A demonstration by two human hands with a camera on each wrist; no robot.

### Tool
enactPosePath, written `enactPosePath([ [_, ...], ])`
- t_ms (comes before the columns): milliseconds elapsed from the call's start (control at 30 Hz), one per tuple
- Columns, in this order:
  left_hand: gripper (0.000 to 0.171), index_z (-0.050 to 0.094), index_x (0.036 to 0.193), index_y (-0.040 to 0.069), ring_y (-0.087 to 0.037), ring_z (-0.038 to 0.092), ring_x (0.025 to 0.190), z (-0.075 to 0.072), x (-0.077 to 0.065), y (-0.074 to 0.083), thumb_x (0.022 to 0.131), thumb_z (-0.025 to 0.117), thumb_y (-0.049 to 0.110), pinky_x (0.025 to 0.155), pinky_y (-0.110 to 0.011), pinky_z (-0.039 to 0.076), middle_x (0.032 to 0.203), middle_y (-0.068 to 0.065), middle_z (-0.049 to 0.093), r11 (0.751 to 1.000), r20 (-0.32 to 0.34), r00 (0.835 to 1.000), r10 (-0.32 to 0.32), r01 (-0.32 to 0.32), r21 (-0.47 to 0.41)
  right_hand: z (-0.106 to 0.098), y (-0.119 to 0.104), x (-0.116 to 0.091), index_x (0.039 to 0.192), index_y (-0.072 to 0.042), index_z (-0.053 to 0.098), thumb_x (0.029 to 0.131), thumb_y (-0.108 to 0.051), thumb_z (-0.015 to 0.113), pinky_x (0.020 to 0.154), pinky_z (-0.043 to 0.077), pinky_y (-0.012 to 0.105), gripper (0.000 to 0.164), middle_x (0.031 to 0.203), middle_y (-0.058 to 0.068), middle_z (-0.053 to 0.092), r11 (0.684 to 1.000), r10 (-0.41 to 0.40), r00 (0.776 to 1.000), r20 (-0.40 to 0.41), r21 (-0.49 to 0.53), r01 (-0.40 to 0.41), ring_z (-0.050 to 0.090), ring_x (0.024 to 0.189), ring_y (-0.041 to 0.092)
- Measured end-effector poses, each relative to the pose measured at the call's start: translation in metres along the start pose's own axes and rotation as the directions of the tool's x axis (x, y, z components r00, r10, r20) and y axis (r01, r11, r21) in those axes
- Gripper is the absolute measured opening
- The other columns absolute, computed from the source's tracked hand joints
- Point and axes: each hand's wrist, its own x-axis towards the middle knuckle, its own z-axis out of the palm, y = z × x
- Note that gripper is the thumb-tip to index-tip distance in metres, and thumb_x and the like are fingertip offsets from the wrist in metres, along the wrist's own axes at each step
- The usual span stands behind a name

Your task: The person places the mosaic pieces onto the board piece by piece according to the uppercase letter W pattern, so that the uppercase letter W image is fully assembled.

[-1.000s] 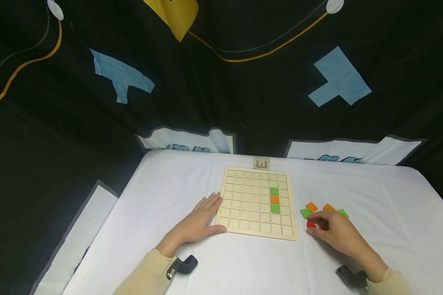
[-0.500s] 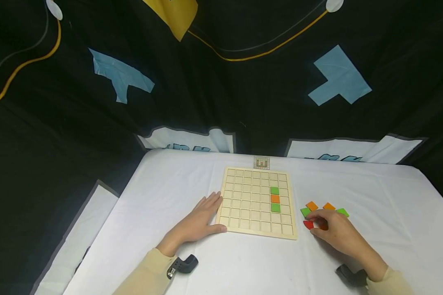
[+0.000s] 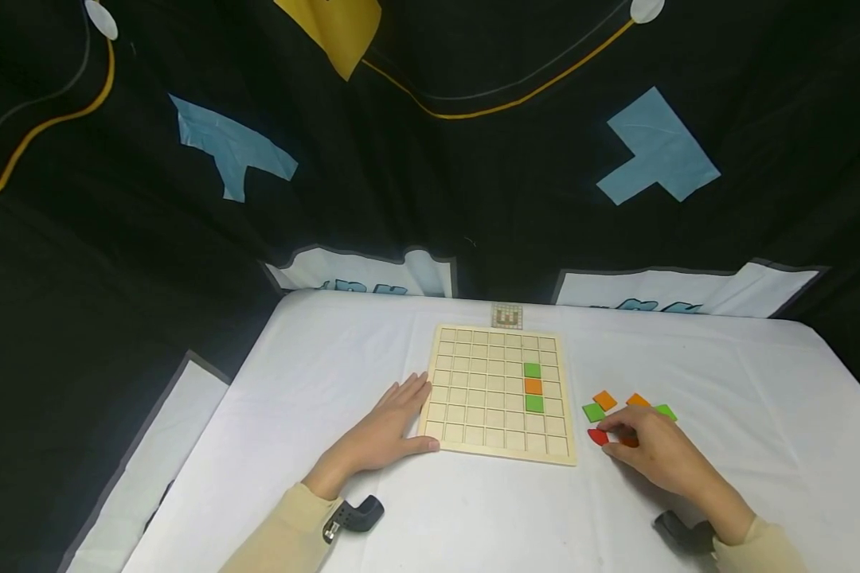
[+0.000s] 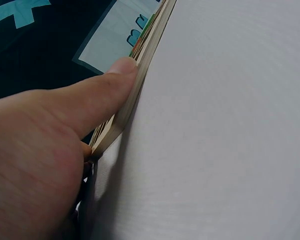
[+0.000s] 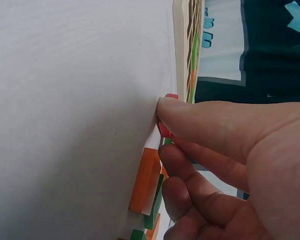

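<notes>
Clock positions per head view. Board [image 3: 478,395] flat on tabletop [image 3: 502,517]. Left hand [image 3: 387,430] at the board's 8–9 o'clock side: fingers extended, thumb out wide, gripping nothing; fingertips touch the board's 9 o'clock edge, thumb on the 7 o'clock corner.

Right hand [image 3: 655,446] off the board at about 4 o'clock, nearly closed: thumb and index pinch the red piece [image 3: 597,437], remaining fingers curled in. Red piece sits clear of the board at 4 o'clock; can't tell if it touches the tabletop.

Around the right hand: green tile [image 3: 593,412] and orange tile [image 3: 605,399] at 10 o'clock, second orange tile [image 3: 638,400] at 11, second green tile [image 3: 666,412] at 12. Inlaid tiles [image 3: 533,386] on the board at 3 o'clock: green, orange, green, one column. Small card [image 3: 507,317] at 12.
</notes>
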Motion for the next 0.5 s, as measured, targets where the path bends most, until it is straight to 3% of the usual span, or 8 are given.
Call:
enactPosePath([
  [367, 0.092, 0.026, 0.156, -0.004, -0.030, 0.010, 0.154, -0.0015, -0.0008, 0.0017, 0.094, 0.065, 0.052, 0.125, -0.047, 0.006, 0.166, -0.017, 0.018, 1.000, 0.001, 1.000, -0.004, 0.004, -0.001, -0.0006, -0.0034, 0.0027, 0.103, -0.011, 0.076, 0.083, -0.015, 0.082, 0.077, 0.047, 0.037, 0.021, 0.094, -0.005, 0.069, 0.999, -0.008, 1.000, -0.011, -0.032, 0.007, 0.053, 0.081, 0.013],
  [500, 0.092, 0.026, 0.156, -0.004, -0.030, 0.010, 0.154, -0.0019, -0.0011, 0.0019, 0.094, 0.065, 0.052, 0.125, -0.047, 0.006, 0.166, -0.017, 0.018, 1.000, 0.000, 1.000, -0.001, 0.001, 0.002, 0.0001, -0.0035, 0.0042, 0.103, -0.012, 0.076, 0.082, -0.010, 0.081, 0.072, 0.045, 0.031, 0.021, 0.093, -0.006, 0.068, 0.999, -0.024, 1.000, -0.003, -0.024, 0.024, 0.051, 0.079, 0.013],
])
